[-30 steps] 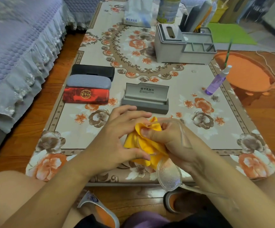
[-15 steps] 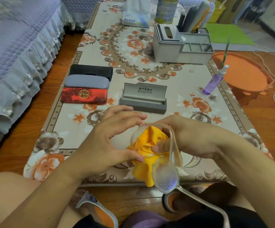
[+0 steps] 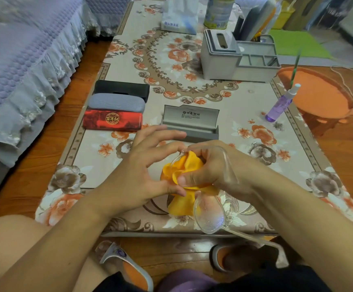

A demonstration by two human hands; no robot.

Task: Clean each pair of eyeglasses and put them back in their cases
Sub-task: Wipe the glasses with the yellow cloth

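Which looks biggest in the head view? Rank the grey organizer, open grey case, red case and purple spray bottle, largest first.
1. grey organizer
2. open grey case and red case: look alike, not ranked
3. purple spray bottle
The organizer lies farthest, so true sizes are unsure.

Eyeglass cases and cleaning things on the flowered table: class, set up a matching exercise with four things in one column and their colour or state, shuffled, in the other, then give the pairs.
Things:
1. cleaning cloth
2. spray bottle
3. case with the round gold emblem
4. case just beyond the hands

Descriptions:
A. grey, lid standing open
B. red, closed
C. yellow, bunched against a lens
D. purple, near the table's right edge

Pairs: 1-C, 2-D, 3-B, 4-A
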